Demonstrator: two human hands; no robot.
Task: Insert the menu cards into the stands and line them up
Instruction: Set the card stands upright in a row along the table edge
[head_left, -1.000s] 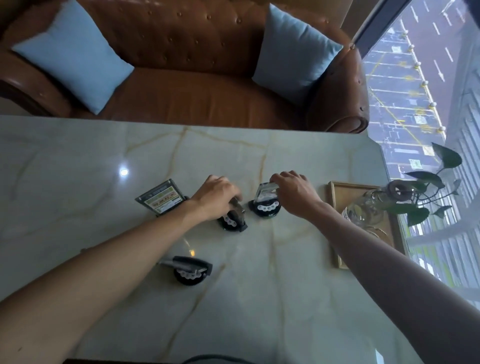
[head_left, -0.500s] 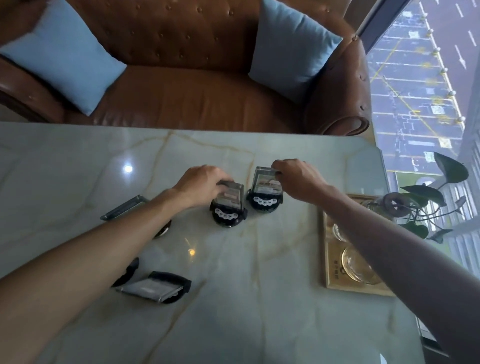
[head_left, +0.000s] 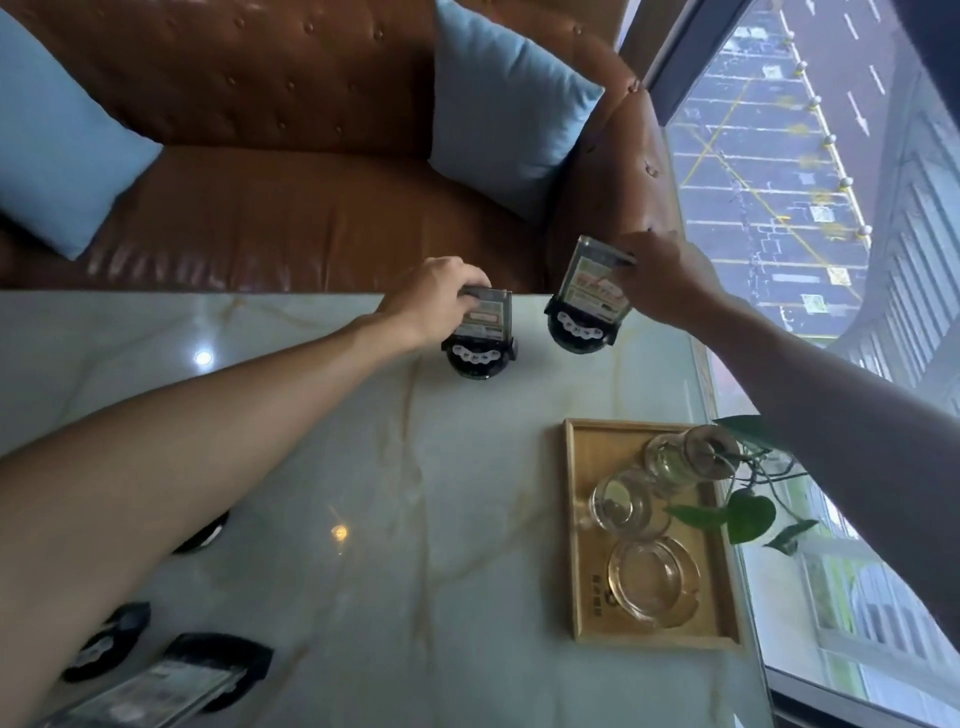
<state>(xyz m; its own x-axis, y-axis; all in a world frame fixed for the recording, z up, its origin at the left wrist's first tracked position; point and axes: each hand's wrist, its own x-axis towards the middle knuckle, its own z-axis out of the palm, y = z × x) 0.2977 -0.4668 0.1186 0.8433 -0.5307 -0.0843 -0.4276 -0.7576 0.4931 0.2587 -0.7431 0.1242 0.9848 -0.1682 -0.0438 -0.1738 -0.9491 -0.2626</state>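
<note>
Two carded stands, far table edge: we are pinching the left stand (head_left: 479, 343) with our left hand (head_left: 434, 296), the right stand (head_left: 587, 306) with our right hand (head_left: 657, 278). Likely light, stiff; we are gripping card tops.

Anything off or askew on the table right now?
Yes. One menu stand lies tipped over at the near left edge, while the two held by the left hand and right hand stand upright. Another base beside it is mostly hidden.

A tufted brown leather sofa (head_left: 291, 208) with pale blue cushions (head_left: 511, 111) stood behind the glossy marble table (head_left: 467, 545); a floor-length window (head_left: 810, 171) admitted daylight.
</note>
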